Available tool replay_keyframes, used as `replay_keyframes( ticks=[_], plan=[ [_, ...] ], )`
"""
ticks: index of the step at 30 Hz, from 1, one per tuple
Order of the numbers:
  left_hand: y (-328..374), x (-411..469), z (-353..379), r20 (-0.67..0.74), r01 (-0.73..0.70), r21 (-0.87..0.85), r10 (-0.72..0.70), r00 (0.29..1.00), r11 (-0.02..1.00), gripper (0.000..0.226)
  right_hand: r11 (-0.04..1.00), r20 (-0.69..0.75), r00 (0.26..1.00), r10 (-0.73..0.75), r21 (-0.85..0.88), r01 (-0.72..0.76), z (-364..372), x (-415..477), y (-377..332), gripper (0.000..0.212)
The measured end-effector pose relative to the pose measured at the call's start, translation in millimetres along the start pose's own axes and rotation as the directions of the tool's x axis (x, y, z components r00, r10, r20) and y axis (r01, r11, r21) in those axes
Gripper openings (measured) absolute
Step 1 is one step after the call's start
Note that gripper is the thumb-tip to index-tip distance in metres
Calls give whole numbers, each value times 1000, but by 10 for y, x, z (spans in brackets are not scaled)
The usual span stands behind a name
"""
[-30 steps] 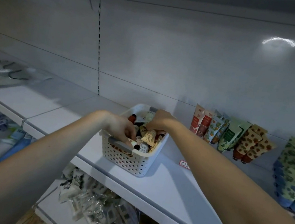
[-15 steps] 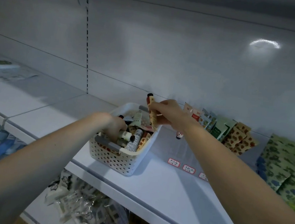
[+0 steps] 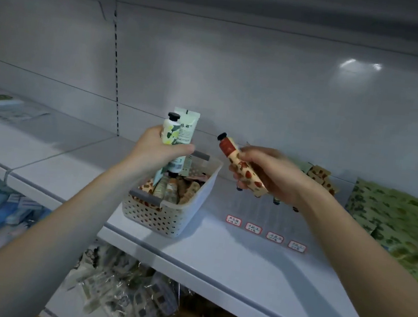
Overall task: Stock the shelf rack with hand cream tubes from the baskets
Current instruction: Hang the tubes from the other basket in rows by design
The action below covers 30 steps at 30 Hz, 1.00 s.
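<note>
One white shelf [image 3: 242, 262] carries one holey basket [image 3: 163, 218] full of tubes. Above it, the left hand [image 3: 156, 152] wraps its fingers around two pale green tubes [image 3: 186, 132], both upright. The right hand [image 3: 266, 173] grips one red-spotted tube [image 3: 243, 168], cap pointing up and left. Four price tags [image 3: 264, 232] sit nearby.

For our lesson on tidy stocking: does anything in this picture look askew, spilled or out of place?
The left hand grips two tubes head to tail: the leaf-print tube cap up, the pale green tube cap down. The contents of the basket lie jumbled at all angles. Nothing looks spilled or damaged.
</note>
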<state>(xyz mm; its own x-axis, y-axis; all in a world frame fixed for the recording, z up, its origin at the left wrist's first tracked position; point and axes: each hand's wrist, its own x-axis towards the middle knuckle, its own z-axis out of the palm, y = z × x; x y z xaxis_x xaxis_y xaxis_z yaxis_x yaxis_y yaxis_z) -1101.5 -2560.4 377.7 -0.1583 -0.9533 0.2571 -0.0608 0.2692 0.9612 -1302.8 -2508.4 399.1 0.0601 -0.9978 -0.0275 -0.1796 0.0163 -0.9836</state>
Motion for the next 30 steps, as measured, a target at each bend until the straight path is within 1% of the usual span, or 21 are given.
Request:
replay_keyframes(
  ticks=[3,6,7,9,11,13,14,15,16,18,20,22,24,26,27,28,30],
  plan=[
    [26,-231,209,60,0,-104,6,998,995,18,998,72,995,61,-22,-60,-50,-298,89,15],
    [-46,-469,439,152,19,-112,-2,988,993,26,989,110,984,143,-40,-139,-124,-514,245,16],
    [-88,-534,516,158,26,-106,-9,987,994,25,986,127,978,168,-38,-164,-159,-572,307,17],
    [-192,-643,664,117,51,-112,-38,992,992,20,979,147,968,203,2,-206,-235,-688,421,21],
    [-298,-730,803,70,88,-167,-77,995,982,19,961,141,966,216,146,-236,-339,-797,530,35],
    [-395,-800,934,27,137,-233,-134,991,963,18,886,102,969,224,393,-246,-457,-894,643,50],
    [-438,-832,999,8,164,-263,-168,986,951,18,825,73,973,218,519,-223,-507,-940,690,51],
    [-475,-857,1066,-4,191,-287,-201,980,939,17,774,37,979,199,607,-180,-546,-973,733,47],
    [-511,-870,1132,-8,213,-309,-227,974,927,17,760,-6,984,178,636,-133,-567,-995,774,39],
    [-555,-874,1260,2,247,-342,-262,965,907,15,815,-126,982,138,578,-40,-569,-1000,861,22],
    [-568,-858,1372,16,260,-329,-270,963,908,15,884,-285,953,99,465,47,-565,-944,915,10],
    [-557,-847,1454,40,257,-317,-258,965,913,14,937,-442,896,41,330,120,-591,-888,882,4],
    [-558,-821,1494,67,261,-321,-253,965,911,12,979,-591,804,-63,121,166,-707,-808,801,5],
    [-593,-783,1488,73,285,-311,-276,958,907,12,974,-683,696,-223,-181,134,-898,-682,716,11],
    [-618,-769,1473,76,292,-299,-282,956,909,13,951,-691,664,-283,-293,100,-989,-608,676,15],
    [-646,-754,1452,79,292,-283,-281,956,914,14,932,-690,653,-311,-357,67,-1061,-536,637,18],
    [-685,-739,1408,87,278,-254,-264,961,926,14,905,-680,659,-322,-426,3,-1170,-380,615,27]
  ],
)
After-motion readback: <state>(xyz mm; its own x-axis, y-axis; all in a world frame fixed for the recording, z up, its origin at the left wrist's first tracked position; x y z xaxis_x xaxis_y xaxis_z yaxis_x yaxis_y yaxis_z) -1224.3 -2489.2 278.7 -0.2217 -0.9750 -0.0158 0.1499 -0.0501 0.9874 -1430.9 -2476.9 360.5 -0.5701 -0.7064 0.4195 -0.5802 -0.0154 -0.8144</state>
